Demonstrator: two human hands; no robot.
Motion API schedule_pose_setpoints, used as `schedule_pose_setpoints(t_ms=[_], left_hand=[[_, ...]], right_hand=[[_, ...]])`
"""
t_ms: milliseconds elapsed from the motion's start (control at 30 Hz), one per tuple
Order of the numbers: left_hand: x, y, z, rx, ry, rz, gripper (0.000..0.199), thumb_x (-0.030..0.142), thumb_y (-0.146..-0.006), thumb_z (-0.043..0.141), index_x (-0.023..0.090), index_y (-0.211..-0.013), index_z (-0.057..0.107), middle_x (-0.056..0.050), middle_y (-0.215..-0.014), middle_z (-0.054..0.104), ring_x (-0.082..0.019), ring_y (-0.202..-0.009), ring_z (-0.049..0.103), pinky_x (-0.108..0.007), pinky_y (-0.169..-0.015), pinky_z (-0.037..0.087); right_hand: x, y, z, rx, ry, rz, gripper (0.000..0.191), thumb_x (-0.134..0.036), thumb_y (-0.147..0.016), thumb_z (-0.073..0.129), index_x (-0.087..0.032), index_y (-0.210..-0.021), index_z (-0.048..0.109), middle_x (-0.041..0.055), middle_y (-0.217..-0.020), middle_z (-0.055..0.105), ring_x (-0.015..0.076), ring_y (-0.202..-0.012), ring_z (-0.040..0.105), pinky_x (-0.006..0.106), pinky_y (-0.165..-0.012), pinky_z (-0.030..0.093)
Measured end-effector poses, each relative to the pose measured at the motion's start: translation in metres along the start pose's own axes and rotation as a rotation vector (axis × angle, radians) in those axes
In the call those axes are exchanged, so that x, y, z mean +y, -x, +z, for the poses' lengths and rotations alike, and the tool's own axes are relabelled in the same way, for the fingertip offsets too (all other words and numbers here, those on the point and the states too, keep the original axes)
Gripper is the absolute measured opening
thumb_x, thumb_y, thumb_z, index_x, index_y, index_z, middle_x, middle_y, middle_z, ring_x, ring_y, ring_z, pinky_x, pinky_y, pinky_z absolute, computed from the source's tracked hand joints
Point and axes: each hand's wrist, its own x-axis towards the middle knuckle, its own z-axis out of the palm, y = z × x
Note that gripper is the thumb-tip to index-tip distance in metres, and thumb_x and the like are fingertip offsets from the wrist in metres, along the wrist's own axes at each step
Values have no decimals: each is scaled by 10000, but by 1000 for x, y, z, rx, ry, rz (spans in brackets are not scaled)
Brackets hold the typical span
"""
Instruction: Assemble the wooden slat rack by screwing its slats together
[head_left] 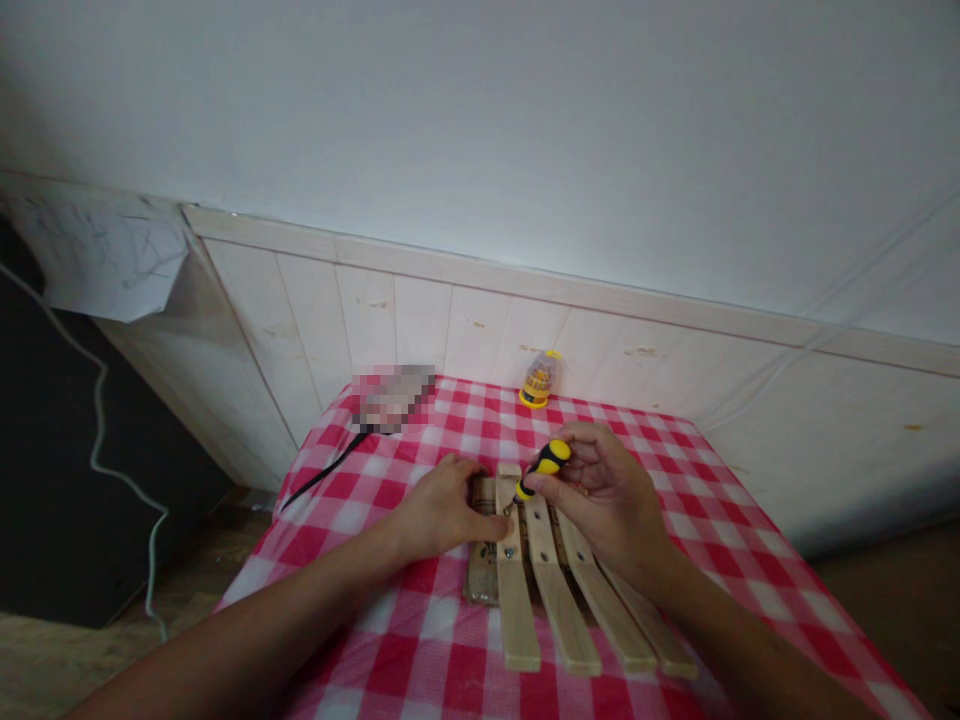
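My right hand grips a short yellow-and-black screwdriver, tilted with its tip down at the leftmost wooden slat. My left hand is closed around the left side of that wooden slat, its thumb resting on the slat close to the screwdriver tip. Several pale slats, including one in the middle, fan out toward me, with small dark screws in them. Under them lies a brownish block with dark markings, partly covered by the slats and my hand. My right hand hides part of the slats on the right.
A red-and-white checked cloth covers the table. Near the wall stands a clear container with a yellow base. A blurred-out flat item with a black strap lies at the back left. A pale cable hangs left of the table.
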Motion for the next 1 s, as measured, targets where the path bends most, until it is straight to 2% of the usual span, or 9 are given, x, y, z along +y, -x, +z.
schedule_pose_setpoints(t_ms=[100,200,300,433,600,800,1000], left_hand=[[0,0,0,8,7,9,638,591,-654,835,169,-1123,741,-95,-1106,707,-289,-970,669,-356,-792,519],[-1,0,0,9,2,10,627,582,-653,841,167,-1113,742,-102,-1099,710,-292,-967,668,-362,-793,519],[-3,-1,1,20,15,19,605,565,-660,843,174,-1110,741,-96,-1085,716,-275,-940,670,-352,-771,519],[-5,-2,3,25,31,16,594,564,-648,848,171,-1080,742,-84,-1058,725,-269,-929,670,-335,-744,512],[-12,-6,7,-6,91,1,719,556,-617,870,149,-1192,729,-97,-1109,725,-279,-954,680,-338,-763,539],[-16,-9,10,12,117,32,706,553,-617,881,145,-1177,746,-101,-1108,727,-270,-935,693,-342,-780,557],[-16,-8,9,7,163,35,693,571,-605,890,161,-1147,753,-81,-1070,737,-257,-917,701,-317,-739,553]], right_hand=[[5,2,0,7,40,-36,338,-309,-880,856,-275,-1182,708,22,-945,793,169,-773,793,250,-682,680],[4,3,-3,-103,35,-59,328,-263,-948,774,-298,-1270,723,45,-1050,823,181,-847,820,279,-763,692],[-3,3,-8,-171,62,-61,308,-224,-955,740,-288,-1255,740,62,-1097,827,203,-919,822,317,-814,693],[-15,4,-12,-130,55,-48,333,-198,-906,777,-276,-1228,748,63,-1041,823,208,-859,812,312,-742,690],[-18,6,-9,-194,20,-36,305,-208,-898,781,-264,-1195,743,55,-972,814,199,-814,796,293,-679,670],[-19,6,-8,-216,16,-45,291,-222,-905,778,-267,-1192,753,51,-961,819,194,-788,789,296,-673,669],[-26,3,-12,-302,-14,-113,327,-160,-921,734,-285,-1221,773,65,-1047,840,214,-886,816,322,-752,684]])
